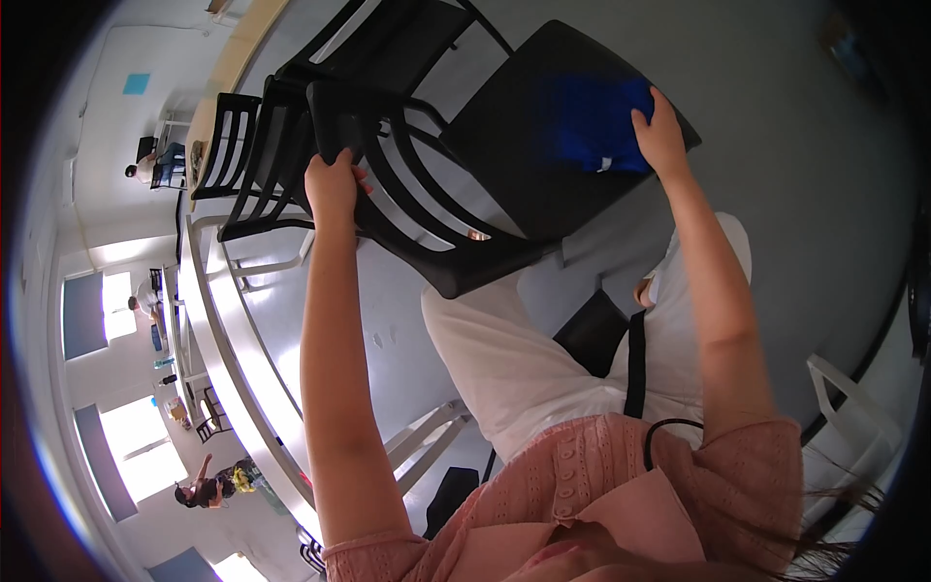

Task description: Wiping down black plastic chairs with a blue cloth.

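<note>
A black plastic chair with a slatted backrest (436,211) stands tilted across the view before me. My left hand (332,185) grips the rail of that backrest, thumb on the near side. On the chair's flat seat (502,145) lies a blue cloth (593,124) with a small white tag, partly blurred. My right hand (660,138) holds the cloth against the seat near its outer edge; some of its fingers are hidden.
More black chairs (240,145) stand close behind on the left. A long white table (233,356) runs along the left side, and a wooden tabletop (240,58) lies beyond. Several people, one a person with yellow cloth (211,487), are farther off by the windows.
</note>
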### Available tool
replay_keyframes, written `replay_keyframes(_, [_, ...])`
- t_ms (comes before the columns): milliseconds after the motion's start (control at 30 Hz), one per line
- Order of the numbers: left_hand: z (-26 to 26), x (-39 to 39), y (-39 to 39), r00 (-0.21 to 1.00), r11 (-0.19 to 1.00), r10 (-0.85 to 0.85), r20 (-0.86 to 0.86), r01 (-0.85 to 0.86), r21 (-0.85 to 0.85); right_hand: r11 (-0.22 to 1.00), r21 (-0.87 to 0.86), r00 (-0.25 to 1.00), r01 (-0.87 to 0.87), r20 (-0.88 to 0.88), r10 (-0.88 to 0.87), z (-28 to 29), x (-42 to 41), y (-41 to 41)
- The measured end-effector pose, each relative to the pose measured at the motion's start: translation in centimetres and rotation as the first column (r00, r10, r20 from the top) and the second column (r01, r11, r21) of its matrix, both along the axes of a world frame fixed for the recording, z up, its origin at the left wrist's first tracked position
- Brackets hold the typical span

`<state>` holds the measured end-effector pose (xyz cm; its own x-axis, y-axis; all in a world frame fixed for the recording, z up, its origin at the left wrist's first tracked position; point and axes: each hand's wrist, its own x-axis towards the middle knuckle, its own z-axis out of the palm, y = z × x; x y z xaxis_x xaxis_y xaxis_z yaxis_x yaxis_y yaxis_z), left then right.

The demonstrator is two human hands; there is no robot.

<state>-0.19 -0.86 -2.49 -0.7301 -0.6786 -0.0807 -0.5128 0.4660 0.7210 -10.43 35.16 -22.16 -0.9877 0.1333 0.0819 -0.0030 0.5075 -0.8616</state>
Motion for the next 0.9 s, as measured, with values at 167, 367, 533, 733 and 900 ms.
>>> replay_keyframes(167, [0.5,0.3,0.2,1.000,1.000,0.010,-0.007,-0.010,0.016,0.847,0.531,0.966,-0.024,-0.204,0.156,-4.1,0.4,-0.2])
replay_keyframes(367, [0.7,0.3,0.5,0.999,0.999,0.017,0.034,-0.018,0.029,0.530,0.823,0.871,-0.204,-0.095,0.482,-7.6,-2.9,-2.5])
replay_keyframes(533, [1.2,1.0,1.2,0.997,0.997,0.059,0.051,-0.061,0.045,0.578,0.809,0.942,-0.110,-0.100,0.319,-8.5,-8.2,-10.1])
replay_keyframes(733, [1.7,1.0,2.4,0.989,0.991,0.123,0.081,-0.127,0.049,0.677,0.715,0.918,-0.174,-0.131,0.374,-8.2,-8.2,-20.4])
replay_keyframes(900, [1.5,1.1,2.0,0.993,0.995,0.089,0.073,-0.092,0.039,0.593,0.612,0.676,-0.523,-0.126,0.726,-8.0,-1.5,-24.6])
